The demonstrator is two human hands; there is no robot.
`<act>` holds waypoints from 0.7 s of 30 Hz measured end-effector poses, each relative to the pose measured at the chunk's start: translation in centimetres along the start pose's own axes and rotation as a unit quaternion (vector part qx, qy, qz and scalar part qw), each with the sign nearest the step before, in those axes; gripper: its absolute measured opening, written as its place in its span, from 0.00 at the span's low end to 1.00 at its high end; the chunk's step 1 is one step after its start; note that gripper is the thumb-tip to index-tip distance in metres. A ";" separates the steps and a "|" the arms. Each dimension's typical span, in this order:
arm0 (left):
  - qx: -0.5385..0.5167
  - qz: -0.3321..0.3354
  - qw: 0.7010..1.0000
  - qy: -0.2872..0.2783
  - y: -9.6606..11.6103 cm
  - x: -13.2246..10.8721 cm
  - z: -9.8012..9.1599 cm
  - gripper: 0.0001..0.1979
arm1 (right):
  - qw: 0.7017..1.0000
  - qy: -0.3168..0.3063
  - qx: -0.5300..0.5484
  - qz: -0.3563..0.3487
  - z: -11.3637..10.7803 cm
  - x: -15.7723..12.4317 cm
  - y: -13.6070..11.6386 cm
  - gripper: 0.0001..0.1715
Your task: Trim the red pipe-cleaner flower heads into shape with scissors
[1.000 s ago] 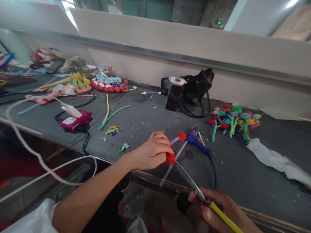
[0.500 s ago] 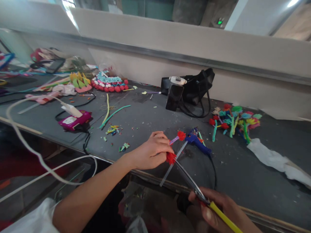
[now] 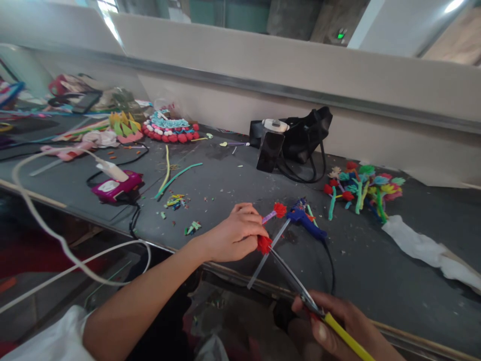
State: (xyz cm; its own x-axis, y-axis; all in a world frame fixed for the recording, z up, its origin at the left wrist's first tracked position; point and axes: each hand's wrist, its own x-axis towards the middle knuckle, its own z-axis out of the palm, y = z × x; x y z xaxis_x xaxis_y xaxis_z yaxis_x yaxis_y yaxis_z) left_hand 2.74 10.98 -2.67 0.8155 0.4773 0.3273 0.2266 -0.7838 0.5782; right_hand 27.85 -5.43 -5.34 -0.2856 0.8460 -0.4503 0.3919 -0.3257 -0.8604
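My left hand [image 3: 240, 233] is closed on a red fringed flower [image 3: 265, 244], its fingertips covering part of it. A second red flower [image 3: 279, 209] on a purple stem [image 3: 268, 217] shows just beyond those fingers. In my right hand [image 3: 338, 321] are scissors [image 3: 296, 286] with a yellow handle, and their tip reaches the red flower's edge. Whether the blades are parted there is too small to tell. A blue glue gun [image 3: 308, 224] lies beside my left hand, with a clear glue stick [image 3: 259, 271] extending under the flower to the table edge.
At the right lies a bunch of colourful fluffy flowers [image 3: 364, 185] with white wrapping [image 3: 413, 240]. A black bag [image 3: 308, 135] and a dark box-shaped object [image 3: 269, 150] stand by the wall. Small clippings [image 3: 193, 228], a magenta power adapter [image 3: 118, 186] and a white cable [image 3: 45, 225] are at left.
Almost nothing differs. The camera view has shifted very slightly, while both hands, the scissors and the red flower keep nearly the same places.
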 end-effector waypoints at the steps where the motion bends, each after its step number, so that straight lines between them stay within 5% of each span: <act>1: 0.000 0.000 1.000 0.000 0.0 0.0 0.0 0.15 | 1.000 0.002 -0.004 -0.002 -0.1 0.0 0.0 0.35; 12: 0.018 -0.003 1.000 0.000 0.1 0.0 -0.1 0.15 | 0.996 0.069 -0.048 -0.028 0.0 -0.3 -0.2 0.32; 21: 0.012 -0.003 1.000 -0.003 0.1 0.0 0.1 0.15 | 1.000 0.007 -0.027 -0.004 -0.1 0.0 0.0 0.36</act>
State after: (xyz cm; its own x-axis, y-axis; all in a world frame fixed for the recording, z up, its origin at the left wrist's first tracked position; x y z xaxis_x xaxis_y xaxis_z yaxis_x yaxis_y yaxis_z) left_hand 2.81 10.85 -2.63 0.8172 0.4799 0.3193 0.2442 -0.7900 0.5624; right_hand 27.96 -5.44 -5.31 -0.2765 0.8543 -0.4402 0.4367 -0.2964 -0.8494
